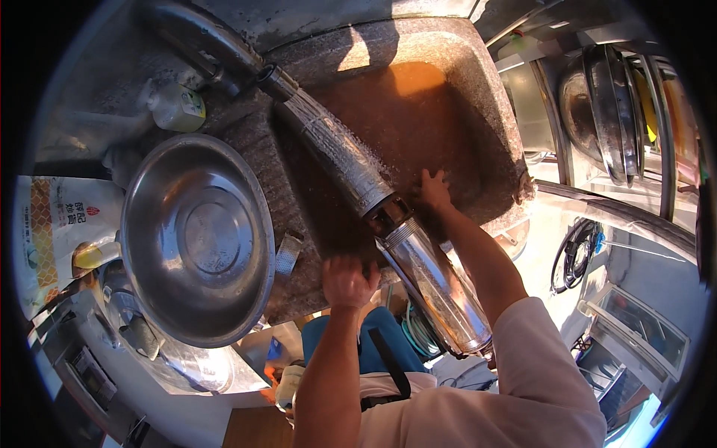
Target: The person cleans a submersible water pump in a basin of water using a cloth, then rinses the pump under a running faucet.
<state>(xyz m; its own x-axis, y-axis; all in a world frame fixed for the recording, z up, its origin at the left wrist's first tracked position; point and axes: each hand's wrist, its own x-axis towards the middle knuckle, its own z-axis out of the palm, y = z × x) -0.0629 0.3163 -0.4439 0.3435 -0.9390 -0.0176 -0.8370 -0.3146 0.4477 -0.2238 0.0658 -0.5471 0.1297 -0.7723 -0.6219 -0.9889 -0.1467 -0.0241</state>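
Note:
A long metal submersible pump (441, 287) lies slantwise across the stone sink (502, 112), its lower end sticking out over the front edge towards my body. Its upper half is wet and dull, the lower half shiny, with a dark gap at the joint between them. My right hand (433, 188) reaches over the basin just right of that joint, fingers apart and holding nothing I can see. On the sink's front ledge, left of the pump, rests my left hand (348, 282), thumb spread from the fingers. A small perforated metal strip (288, 254) lies left of it.
A large steel basin (198, 239) stands on the left, with a white bottle (178, 107) behind it and a printed bag (67, 231) beside it. Brownish water fills the sink. At right are a rack of pans (609, 112) and a coiled black cable (575, 254).

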